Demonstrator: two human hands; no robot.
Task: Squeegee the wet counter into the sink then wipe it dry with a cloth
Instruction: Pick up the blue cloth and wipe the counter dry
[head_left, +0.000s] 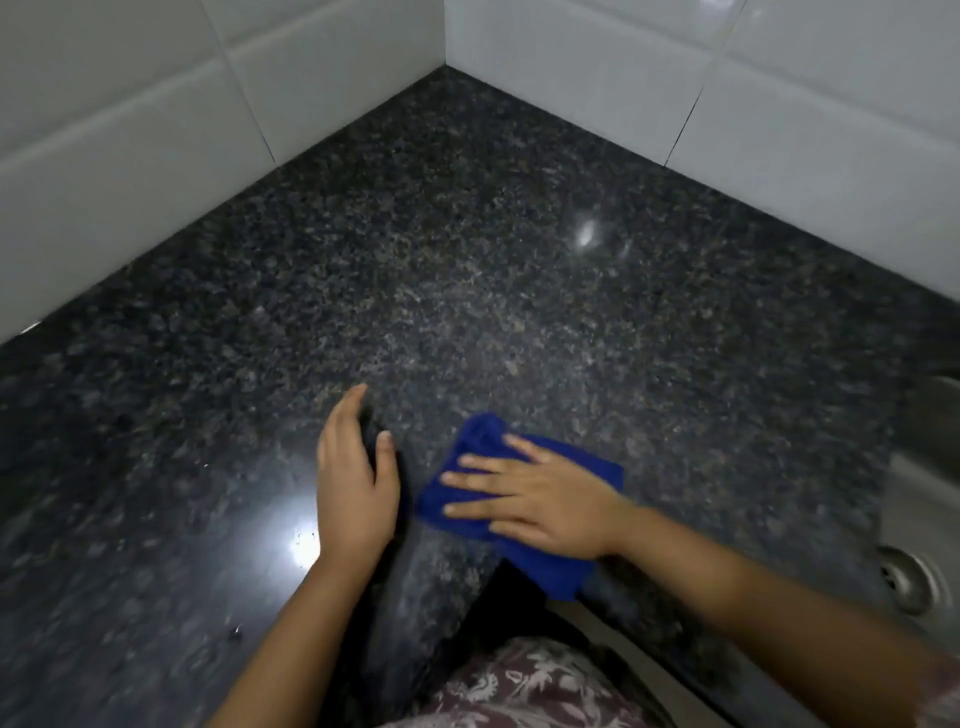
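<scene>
Here the right hand (545, 499) presses a blue cloth (519, 499) flat, fingers spread, near the worktop's (467, 260) front edge. The left hand (353, 483) rests beside it, fingers relaxed, holding nothing.

Light from above is glaring off the polished dark bench (467, 270), burning one hard white spot near the front and a fainter one farther back. The white wall tiles (779, 78) are looking greyer on the left. The cloth (483, 434) and the sink (924, 467) are smearing with blur, and the tile lines are bowing toward the edges.
</scene>
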